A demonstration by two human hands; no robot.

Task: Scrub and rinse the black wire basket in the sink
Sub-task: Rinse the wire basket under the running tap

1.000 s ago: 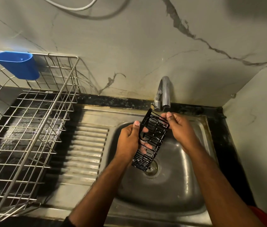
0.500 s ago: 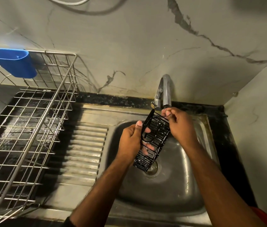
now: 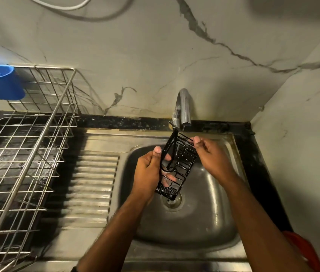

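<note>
Gripping the light, stiff, likely slippery black wire basket (image 3: 176,163), left hand (image 3: 148,169) clasps its side; right hand (image 3: 212,156) pinches the top rim.

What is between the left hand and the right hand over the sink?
In the head view, the black wire basket lies between them, tilted above the drain. The left hand grips its long side; the right hand pinches its upper corner under the tap.

Basket (image 3: 178,163): over sink (image 3: 204,222), below tap (image 3: 183,107) at 12 o'clock.
Rack (image 3: 23,154): on counter, 9 o'clock of sink.
</note>
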